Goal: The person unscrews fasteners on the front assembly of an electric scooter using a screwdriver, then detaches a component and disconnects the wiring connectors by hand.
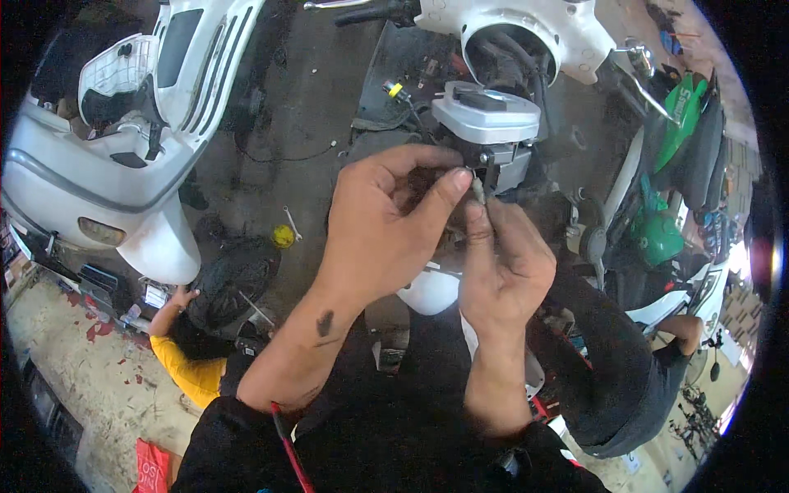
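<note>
In front of the scooter's dismantled front, my two hands meet with their fingertips together. My left hand [382, 218] is closed in a pinch at the upper end of a small pale grey piece [478, 191], perhaps a connector or wire end; its kind is not clear. From below, my right hand [509, 275] pinches the same piece between thumb and fingers. Just beyond the fingertips sits a silver-grey instrument unit [486, 122] with a dark top part. Behind it stands a white handlebar cover [575, 37] with a large round opening and cables inside.
A white scooter body [78, 193] stands at the left, with a yellow-sleeved arm [185, 353] reaching beside it. Another person in dark clothes [616, 386] bends close at my right. A wrench [292, 222] and a yellow round item [283, 237] lie on the floor. Green bodywork [657, 234] stands far right.
</note>
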The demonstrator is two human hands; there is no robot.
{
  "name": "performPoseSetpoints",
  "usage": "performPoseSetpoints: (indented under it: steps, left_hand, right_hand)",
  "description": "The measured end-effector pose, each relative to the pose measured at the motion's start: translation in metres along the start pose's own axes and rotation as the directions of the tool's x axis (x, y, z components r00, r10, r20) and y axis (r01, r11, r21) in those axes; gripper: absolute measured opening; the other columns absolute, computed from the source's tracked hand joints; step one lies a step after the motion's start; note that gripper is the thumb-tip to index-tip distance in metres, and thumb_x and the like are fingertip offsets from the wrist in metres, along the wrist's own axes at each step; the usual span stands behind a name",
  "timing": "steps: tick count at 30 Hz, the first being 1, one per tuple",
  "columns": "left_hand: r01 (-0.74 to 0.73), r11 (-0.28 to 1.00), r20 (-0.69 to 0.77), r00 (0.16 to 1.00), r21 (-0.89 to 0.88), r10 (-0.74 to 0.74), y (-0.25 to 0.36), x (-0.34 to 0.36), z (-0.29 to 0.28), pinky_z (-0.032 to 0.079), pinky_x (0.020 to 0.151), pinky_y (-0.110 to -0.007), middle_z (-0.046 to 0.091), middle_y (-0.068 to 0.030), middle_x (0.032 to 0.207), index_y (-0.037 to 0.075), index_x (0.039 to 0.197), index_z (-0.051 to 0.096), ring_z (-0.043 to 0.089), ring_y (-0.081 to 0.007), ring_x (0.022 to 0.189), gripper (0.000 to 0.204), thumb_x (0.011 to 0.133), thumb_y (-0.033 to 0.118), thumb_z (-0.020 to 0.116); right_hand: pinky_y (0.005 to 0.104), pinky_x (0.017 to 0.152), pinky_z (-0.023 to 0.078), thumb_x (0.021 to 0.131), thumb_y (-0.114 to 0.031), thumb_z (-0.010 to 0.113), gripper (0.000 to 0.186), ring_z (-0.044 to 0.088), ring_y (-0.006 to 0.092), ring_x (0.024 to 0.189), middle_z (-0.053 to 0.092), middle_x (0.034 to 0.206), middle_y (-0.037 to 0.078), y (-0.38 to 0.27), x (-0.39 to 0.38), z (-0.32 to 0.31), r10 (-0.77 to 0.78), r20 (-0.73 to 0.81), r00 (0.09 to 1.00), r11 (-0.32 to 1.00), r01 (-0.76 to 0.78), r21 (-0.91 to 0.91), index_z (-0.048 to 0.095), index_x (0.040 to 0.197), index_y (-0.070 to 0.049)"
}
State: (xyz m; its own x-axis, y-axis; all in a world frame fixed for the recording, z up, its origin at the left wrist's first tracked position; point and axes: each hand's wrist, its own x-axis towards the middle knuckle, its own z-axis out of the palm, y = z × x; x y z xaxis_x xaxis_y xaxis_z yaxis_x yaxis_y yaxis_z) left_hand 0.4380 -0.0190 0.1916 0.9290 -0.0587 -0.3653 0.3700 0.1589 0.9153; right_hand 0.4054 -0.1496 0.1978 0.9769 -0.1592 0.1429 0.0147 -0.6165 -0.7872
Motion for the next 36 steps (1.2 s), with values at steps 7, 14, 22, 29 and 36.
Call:
performPoseSetpoints:
  steps: [7,14,22,29,36]
  left_hand:
    - [0.019,0.995,0.045,0.999,-0.093,-0.015,-0.001,0.007,-0.002,0.048,0.065,-0.022,0.069,-0.005,0.084,-0.003,0.096,0.068,0.06,-0.0074,0.073,0.02,0.085,0.014,0.071]
    - [-0.045,0.987,0.033,0.998,-0.157,0.05,-0.003,0.004,0.004,0.048,0.066,-0.022,0.069,-0.0041,0.082,-0.003,0.094,0.069,0.061,-0.0083,0.072,0.018,0.085,0.013,0.07]
    - [-0.043,0.97,0.063,0.996,-0.24,0.059,-0.017,0.006,0.001,0.048,0.07,-0.023,0.069,-0.0049,0.087,-0.003,0.097,0.069,0.062,-0.009,0.077,0.017,0.086,0.01,0.066]
    - [-0.155,0.965,0.022,0.986,-0.211,0.163,-0.02,0.013,0.008,0.042,0.051,-0.019,0.065,-0.0023,0.072,-0.005,0.094,0.069,0.055,-0.0027,0.06,0.02,0.084,0.013,0.069]
    - [-0.094,0.97,-0.049,0.995,-0.225,0.085,-0.018,0.001,0.012,0.048,0.069,-0.022,0.069,-0.005,0.086,-0.003,0.096,0.068,0.062,-0.0083,0.076,0.018,0.087,0.013,0.068]
  right_hand:
    - [0.0309,0.06,0.047,0.085,-0.005,0.067,0.01,0.062,0.0268,0.064,0.062,0.075,0.017,0.006,0.002,-0.004,0.042,0.055,0.998,0.998,-0.044,0.04,0.067,0.087,0.004]
    - [0.0237,0.065,0.045,0.095,-0.015,0.06,0.022,0.055,0.0086,0.071,0.065,0.077,0.005,-0.018,0.013,-0.02,0.307,0.242,0.921,0.913,-0.356,0.198,0.066,0.093,0.006]
    - [0.0251,0.058,0.041,0.095,-0.02,0.058,0.029,0.049,0.0076,0.065,0.06,0.067,0.004,-0.016,0.015,-0.018,0.287,0.266,0.92,0.938,-0.326,0.118,0.064,0.086,0.007]
    - [0.0276,0.056,0.039,0.095,-0.021,0.056,0.031,0.046,0.0092,0.061,0.054,0.061,0.003,-0.021,0.025,-0.03,0.311,0.349,0.884,0.929,-0.359,0.083,0.062,0.079,0.005]
    - [0.0269,0.061,0.043,0.094,-0.015,0.06,0.016,0.05,0.0106,0.067,0.059,0.076,0.006,-0.009,0.009,-0.006,0.194,0.135,0.972,0.954,-0.219,0.205,0.055,0.093,0.001]
